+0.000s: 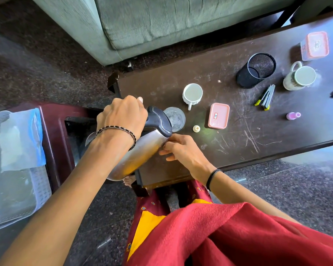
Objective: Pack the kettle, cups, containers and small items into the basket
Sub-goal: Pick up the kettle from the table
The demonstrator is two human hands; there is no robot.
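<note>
Steel kettle (135,156) gripped by left fingers (140,110), pinched by right fingers (167,150), white cup (192,95) beside

The steel kettle (140,150) is silver with a black handle. The flat plastic container (218,116) is pink, the round mesh pen holder (256,71) black, the slotted plastic basket (40,186) white.

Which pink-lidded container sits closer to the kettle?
The low flat container, just beside the small white cup; the taller container stands much farther right.
</note>
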